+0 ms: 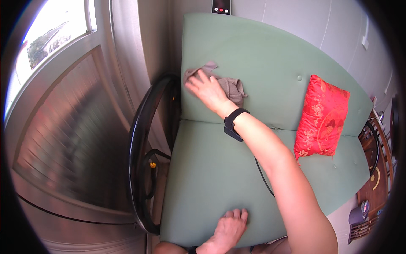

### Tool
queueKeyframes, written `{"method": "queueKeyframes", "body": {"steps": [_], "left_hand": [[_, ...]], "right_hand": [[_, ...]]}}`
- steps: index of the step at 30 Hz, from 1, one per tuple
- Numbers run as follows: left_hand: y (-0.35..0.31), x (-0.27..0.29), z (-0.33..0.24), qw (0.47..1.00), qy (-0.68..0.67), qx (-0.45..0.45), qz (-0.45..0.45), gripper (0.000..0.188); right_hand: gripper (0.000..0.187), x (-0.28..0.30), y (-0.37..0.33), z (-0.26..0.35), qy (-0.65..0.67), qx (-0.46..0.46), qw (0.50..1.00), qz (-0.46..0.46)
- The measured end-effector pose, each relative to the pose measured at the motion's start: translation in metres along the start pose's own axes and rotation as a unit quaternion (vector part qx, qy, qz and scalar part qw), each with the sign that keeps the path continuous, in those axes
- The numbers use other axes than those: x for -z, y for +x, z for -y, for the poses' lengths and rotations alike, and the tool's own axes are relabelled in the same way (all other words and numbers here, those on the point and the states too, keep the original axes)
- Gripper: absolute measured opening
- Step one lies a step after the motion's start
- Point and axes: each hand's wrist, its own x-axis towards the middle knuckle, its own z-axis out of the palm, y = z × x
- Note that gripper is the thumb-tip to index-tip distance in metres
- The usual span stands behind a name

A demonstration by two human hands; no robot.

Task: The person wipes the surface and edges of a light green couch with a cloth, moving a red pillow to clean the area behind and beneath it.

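While the green sofa [207,178] fills most of the view, only a small part of it lies under the cloth. Neither the backrest [262,51] nor the seat shows a damp streak or a change of shade, so which stretches are done cannot be told; my judgement is that the wiping is under way and not finished. At the left end stands the curved black armrest [134,161], with no cloth on it. The red patterned cushion [323,118] sits on the seat, leaning against the right part of the backrest, and covers a patch there that is probably still left to do.

The crumpled grey-brown cloth [234,91] is on the far left of the backrest, beside its edge, partly bunched and partly under the right hand [209,93]. That hand's fingers [203,76] are spread and slightly blurred, laid over the cloth rather than closed round it. The left hand [230,228] rests near the seat's front, its fingers bent inward; no object shows in them, but their undersides are hidden, so I cannot tell for certain.
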Motion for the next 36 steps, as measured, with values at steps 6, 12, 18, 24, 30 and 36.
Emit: {"method": "queueKeyframes", "body": {"steps": [6,12,18,24,30,36], "left_hand": [[-0.004,-0.007,-0.001,1.0,-0.025,0.004,-0.005,0.052],[-0.008,0.004,-0.002,1.0,0.023,-0.017,0.002,0.054],[-0.009,-0.006,-0.006,1.0,0.02,-0.006,0.012,0.057],[-0.004,0.009,-0.001,0.998,-0.038,-0.015,0.055,0.059],[-0.004,0.02,0.008,0.995,-0.066,-0.037,0.062,0.06],[-0.002,0.024,0.007,0.995,-0.06,-0.043,0.072,0.061]], "right_hand": [[0.03,0.011,0.022,-0.022,0.085,-0.002,0.996,0.016],[0.069,0.012,0.033,-0.045,0.065,-0.186,0.978,-0.063],[0.06,-0.013,0.023,0.032,0.009,-0.14,0.99,0.033],[0.051,-0.035,-0.033,0.111,0.031,0.0,0.986,0.162],[0.047,-0.025,-0.075,0.088,0.206,-0.011,0.968,0.142],[0.049,0.003,-0.149,0.008,0.366,-0.202,0.859,0.294]]}}
